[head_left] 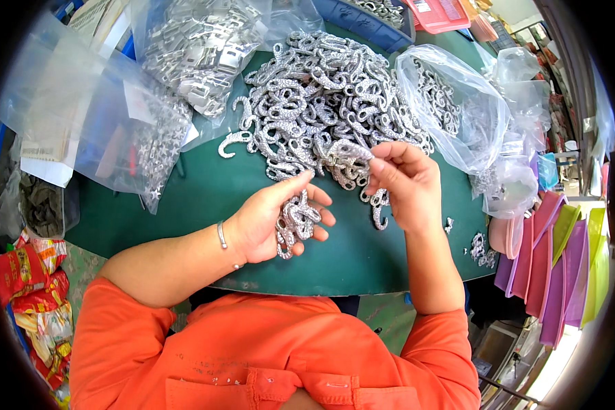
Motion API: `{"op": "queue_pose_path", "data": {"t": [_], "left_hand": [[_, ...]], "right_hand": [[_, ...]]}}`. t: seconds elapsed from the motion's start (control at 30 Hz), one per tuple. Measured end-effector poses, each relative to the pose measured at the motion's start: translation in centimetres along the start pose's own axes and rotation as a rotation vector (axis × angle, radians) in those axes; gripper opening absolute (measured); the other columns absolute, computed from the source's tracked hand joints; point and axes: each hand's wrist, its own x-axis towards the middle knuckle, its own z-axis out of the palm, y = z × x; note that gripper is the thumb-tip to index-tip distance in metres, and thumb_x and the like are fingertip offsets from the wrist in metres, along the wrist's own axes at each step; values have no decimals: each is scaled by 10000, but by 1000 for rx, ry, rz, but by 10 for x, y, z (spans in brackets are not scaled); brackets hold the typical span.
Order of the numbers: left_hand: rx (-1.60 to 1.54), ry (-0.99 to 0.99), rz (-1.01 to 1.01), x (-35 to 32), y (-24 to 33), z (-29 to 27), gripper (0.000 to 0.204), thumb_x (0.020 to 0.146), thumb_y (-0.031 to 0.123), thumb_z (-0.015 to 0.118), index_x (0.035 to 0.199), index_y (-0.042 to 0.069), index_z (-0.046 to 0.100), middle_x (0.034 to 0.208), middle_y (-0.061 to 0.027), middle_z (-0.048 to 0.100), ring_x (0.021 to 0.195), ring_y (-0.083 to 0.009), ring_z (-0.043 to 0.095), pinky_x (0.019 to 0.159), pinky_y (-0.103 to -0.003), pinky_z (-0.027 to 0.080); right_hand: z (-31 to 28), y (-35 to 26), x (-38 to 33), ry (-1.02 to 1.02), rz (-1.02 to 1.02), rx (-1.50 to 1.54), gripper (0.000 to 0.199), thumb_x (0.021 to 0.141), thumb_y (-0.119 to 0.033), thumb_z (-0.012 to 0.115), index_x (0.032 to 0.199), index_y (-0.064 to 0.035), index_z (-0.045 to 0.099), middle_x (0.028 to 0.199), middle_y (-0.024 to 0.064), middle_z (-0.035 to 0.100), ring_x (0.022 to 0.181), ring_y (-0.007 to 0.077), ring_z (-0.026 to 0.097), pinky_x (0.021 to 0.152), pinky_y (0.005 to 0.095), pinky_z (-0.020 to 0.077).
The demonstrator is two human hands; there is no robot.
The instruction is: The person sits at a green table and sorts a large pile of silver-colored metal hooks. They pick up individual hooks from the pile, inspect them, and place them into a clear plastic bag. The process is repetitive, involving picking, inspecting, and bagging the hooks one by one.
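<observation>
A large heap of silver, scale-textured metal hooks (321,96) lies on the green table (184,225). My left hand (270,222) is turned palm up near the table's front edge, its fingers curled round several of these metal hooks (298,217). At the near side of the heap, my right hand (410,188) pinches one metal hook (350,152) between thumb and fingertips. Another hook (378,205) shows just below the right fingers; whether it hangs from them or lies on the table I cannot tell.
Clear bags of flat metal parts (205,55) and small star-shaped pieces (160,147) stand left of the heap. To its right lies an open plastic bag (454,102) with more hooks. A blue bin (369,24) sits behind; small loose pieces (482,253) lie at the right edge.
</observation>
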Motion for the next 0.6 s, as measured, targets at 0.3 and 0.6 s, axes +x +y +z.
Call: {"op": "queue_pose_path", "data": {"t": [0.3, 0.6], "left_hand": [[-65, -25, 3, 0, 1, -1, 430, 954, 455, 335, 1011, 90, 556, 917, -139, 627, 731, -218, 647, 377, -267, 459], [-32, -30, 39, 1, 0, -4, 342, 956, 366, 393, 872, 82, 562, 871, -136, 598, 707, -195, 617, 385, -256, 456]], "right_hand": [[14, -6, 9, -381, -572, -722, 139, 778, 33, 582, 896, -9, 643, 862, 114, 626, 782, 260, 611, 699, 328, 488], [4, 15, 33, -167, -568, -1097, 212, 716, 20, 637, 919, -36, 619, 793, 105, 546, 764, 295, 565, 646, 355, 477]]}}
